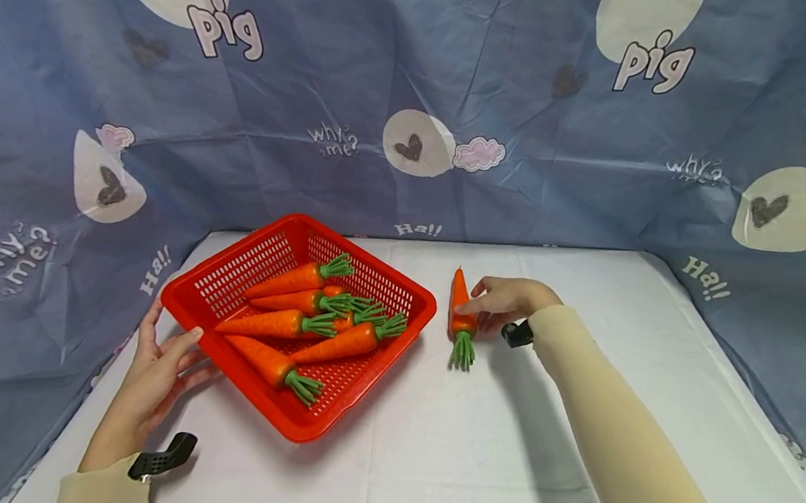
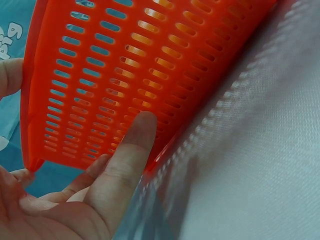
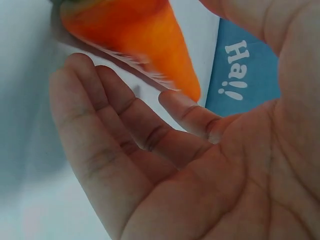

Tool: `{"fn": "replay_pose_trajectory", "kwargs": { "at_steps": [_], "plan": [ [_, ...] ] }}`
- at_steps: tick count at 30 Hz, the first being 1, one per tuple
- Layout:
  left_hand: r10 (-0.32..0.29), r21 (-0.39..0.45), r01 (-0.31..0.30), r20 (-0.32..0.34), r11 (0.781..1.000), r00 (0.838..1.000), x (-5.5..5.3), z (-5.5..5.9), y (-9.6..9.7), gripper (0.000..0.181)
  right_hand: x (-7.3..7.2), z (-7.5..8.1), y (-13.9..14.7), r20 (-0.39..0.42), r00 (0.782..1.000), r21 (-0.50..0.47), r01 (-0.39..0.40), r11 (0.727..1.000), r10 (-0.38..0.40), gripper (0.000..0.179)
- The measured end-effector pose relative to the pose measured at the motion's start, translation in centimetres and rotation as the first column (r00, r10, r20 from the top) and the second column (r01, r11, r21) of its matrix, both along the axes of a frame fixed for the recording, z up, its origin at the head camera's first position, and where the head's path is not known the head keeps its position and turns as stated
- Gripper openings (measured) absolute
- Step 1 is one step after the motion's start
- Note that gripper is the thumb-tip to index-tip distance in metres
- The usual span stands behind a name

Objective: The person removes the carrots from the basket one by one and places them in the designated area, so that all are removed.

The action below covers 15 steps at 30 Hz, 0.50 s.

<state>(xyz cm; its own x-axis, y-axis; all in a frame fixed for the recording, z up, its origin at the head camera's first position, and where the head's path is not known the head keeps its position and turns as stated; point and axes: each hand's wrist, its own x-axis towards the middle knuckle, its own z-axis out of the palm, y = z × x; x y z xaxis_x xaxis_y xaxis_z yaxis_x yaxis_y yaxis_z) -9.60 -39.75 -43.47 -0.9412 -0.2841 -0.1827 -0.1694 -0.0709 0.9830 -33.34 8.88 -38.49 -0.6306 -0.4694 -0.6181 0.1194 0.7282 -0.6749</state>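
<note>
The left hand (image 1: 154,377) held the basket (image 1: 245,372) while the loose-fingered right hand (image 1: 509,301) reached for the lone carrot (image 1: 459,292), apparently needing a pinch.

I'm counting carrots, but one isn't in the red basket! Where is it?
In the head view, the loose carrot lies on the white cloth, right of the red basket, beside the right hand.

We see a rectangular red perforated basket (image 1: 294,429), the left hand (image 1: 154,373) against its left corner, holding several green-topped orange carrots (image 1: 261,322) at varied angles. Right of it, apart, a similar single carrot (image 1: 465,325) lies on the tabletop (image 1: 412,463), tip away from us, right hand (image 1: 507,300) beside it.
</note>
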Motion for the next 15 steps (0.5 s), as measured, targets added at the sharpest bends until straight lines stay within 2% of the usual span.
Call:
{"fn": "replay_pose_trajectory", "kwargs": {
  "at_steps": [15],
  "plan": [
    [-0.016,-0.002,0.016,0.003,1.0,1.0,0.3,0.7,0.1,0.094,-0.9,2.5,-0.1,-0.017,1.0,0.003,-0.023,1.0,0.023,0.067]
  ]
}}
